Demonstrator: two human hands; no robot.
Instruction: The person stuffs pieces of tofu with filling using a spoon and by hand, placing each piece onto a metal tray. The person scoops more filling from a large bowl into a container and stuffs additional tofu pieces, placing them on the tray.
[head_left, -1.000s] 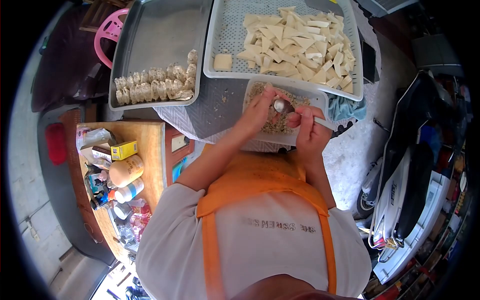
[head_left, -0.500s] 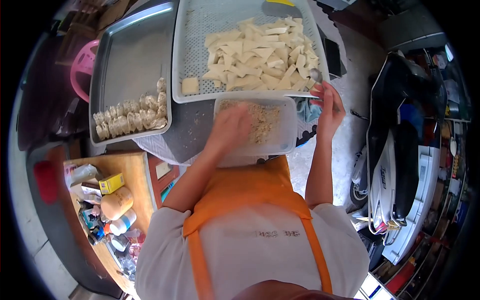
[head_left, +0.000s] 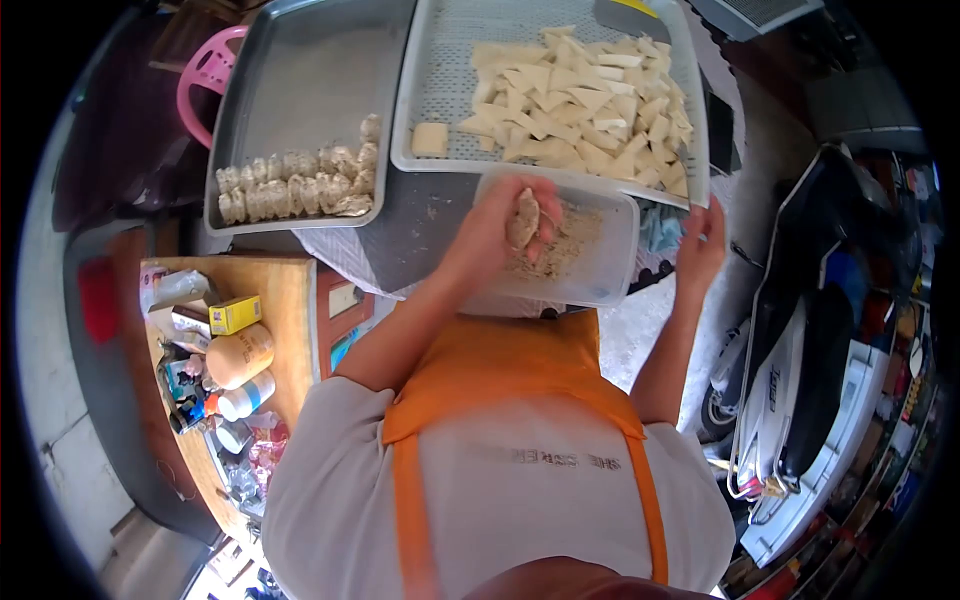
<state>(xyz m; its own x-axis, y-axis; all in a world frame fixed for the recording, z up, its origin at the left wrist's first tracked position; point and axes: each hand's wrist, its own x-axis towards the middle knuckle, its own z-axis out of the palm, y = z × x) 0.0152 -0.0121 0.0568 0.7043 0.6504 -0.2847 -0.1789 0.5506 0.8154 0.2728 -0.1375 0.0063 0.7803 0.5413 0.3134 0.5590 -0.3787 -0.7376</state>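
My left hand (head_left: 495, 225) is over a translucent plastic container (head_left: 622, 240), curled around a small dumpling-like piece of dough (head_left: 523, 220) covered in brown crumbs. Under it, a crumbly brown mixture (head_left: 570, 245) lies in the container. At the near right corner of the white perforated tray (head_left: 440, 85) is my right hand (head_left: 703, 250), its fingers bent together; what they hold, if anything, is hidden. Many pale cut dough pieces (head_left: 590, 100) are heaped on that tray, with one square piece (head_left: 430, 139) apart at its left.
Left of it, a metal tray (head_left: 320, 65) carries rows of crumb-covered pieces (head_left: 295, 185). A yellow-edged scraper (head_left: 632, 14) lies at the far side of the white tray. A wooden table (head_left: 285, 300) with bottles and boxes stands at left, a scooter (head_left: 790, 370) at right.
My left hand has come up out of the crumbly mixture with the dough piece. My right hand has drawn back from the tray, and its spoon no longer shows. The whole view has shifted.
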